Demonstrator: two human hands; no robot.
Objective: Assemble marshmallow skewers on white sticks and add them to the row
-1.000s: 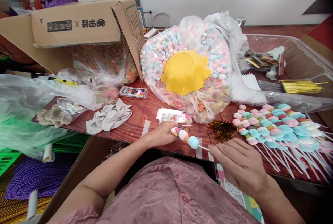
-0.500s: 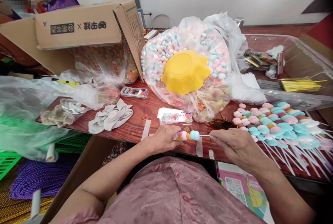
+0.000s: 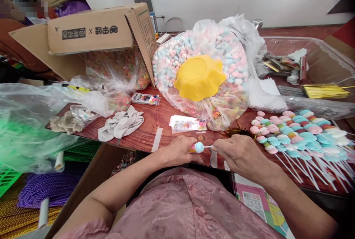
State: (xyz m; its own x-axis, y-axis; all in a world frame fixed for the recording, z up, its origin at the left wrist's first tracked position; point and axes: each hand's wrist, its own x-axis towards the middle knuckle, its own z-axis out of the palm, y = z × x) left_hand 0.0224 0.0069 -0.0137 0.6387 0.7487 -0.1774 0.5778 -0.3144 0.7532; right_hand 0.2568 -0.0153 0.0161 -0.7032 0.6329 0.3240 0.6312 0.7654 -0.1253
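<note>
My left hand is closed round the candy end of a marshmallow skewer, whose pink and blue pieces show between my hands. My right hand pinches the thin white stick of that skewer right beside the blue piece. Both hands rest at the near edge of the red-brown table. A pile of finished skewers lies to the right of my right hand. A big clear bag of pastel marshmallows stands behind, with a yellow wavy bowl lying on it.
A cardboard box lies tipped at the back left over bags of coloured candy. Grey gloves, small cards, a gold tinsel tuft, a clear tray with gold ties and plastic sheeting surround me.
My right hand has slid left along the stick towards my left hand. The candy pieces have been pushed together, and the skewer now lies level and shorter between the hands.
</note>
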